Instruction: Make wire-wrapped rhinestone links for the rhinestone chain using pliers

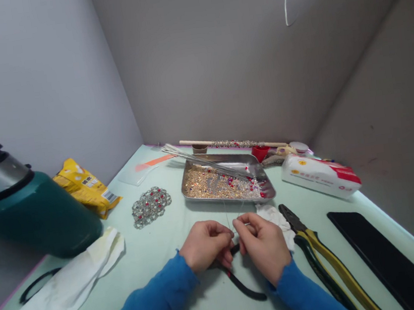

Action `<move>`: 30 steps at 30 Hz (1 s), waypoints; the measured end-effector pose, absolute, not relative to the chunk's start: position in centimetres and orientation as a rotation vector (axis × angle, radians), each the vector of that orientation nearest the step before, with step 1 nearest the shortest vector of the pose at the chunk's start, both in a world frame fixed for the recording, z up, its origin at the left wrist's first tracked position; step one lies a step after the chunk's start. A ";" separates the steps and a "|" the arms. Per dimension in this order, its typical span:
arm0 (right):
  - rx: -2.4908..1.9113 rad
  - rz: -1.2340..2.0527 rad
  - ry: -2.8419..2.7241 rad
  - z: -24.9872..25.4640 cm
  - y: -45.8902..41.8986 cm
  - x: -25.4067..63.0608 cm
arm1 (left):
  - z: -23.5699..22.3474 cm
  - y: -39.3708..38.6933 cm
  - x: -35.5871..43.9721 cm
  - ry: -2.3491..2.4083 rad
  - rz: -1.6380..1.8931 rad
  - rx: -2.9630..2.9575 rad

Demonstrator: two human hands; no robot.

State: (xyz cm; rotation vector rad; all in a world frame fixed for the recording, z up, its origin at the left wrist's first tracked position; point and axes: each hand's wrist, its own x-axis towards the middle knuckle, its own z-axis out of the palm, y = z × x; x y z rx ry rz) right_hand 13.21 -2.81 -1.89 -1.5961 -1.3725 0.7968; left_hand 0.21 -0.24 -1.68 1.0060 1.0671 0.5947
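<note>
My left hand (208, 245) and my right hand (264, 243) meet close together over the table, thumbs and fingers pinched. Between them runs a thin wire (227, 214), its fine strands rising from the fingertips toward the tray. Any bead at the fingertips is too small to make out. Below my hands lies a hand tool with black curved handles (247, 290), its head mostly hidden. Just beyond stands a metal tray (230, 201) holding gold, clear, red and purple beads. A bundle of straight wires (192, 156) rests across the tray. Left of it lies a flat beaded wire piece (152, 206).
Large green-and-yellow-handled pliers (321, 257), crumpled tissue (276, 215), a black slab (379, 249) and a tissue pack (320, 174) lie right. A green flask (35, 213), yellow packet (87, 186) and paper (62, 301) occupy the left. A beaded stick (198, 142) lies behind the tray.
</note>
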 end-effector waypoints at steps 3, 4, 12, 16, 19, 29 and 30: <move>-1.588 0.879 -1.325 -1.7 -2.7 13.3 | -1.8 -0.1 0.0 1.005 0.580 0.920; -1.583 0.884 -1.320 -1.6 -2.8 13.3 | -1.8 0.0 -0.1 0.986 0.577 0.898; -1.568 0.807 -1.319 -1.5 -2.9 13.2 | -1.5 0.1 -0.3 0.920 0.571 0.836; -1.507 0.682 -1.346 -1.3 -3.2 13.4 | -1.2 0.4 -0.7 0.933 0.610 0.824; -1.475 0.442 -1.468 -0.6 -3.4 14.1 | -0.7 0.9 -1.3 0.945 0.717 0.804; -1.431 0.385 -2.501 0.8 -5.2 15.2 | 0.3 1.8 -2.4 0.907 0.759 0.692; -1.445 0.379 -2.510 0.7 -5.4 15.0 | 0.3 1.8 -2.4 0.901 0.765 0.690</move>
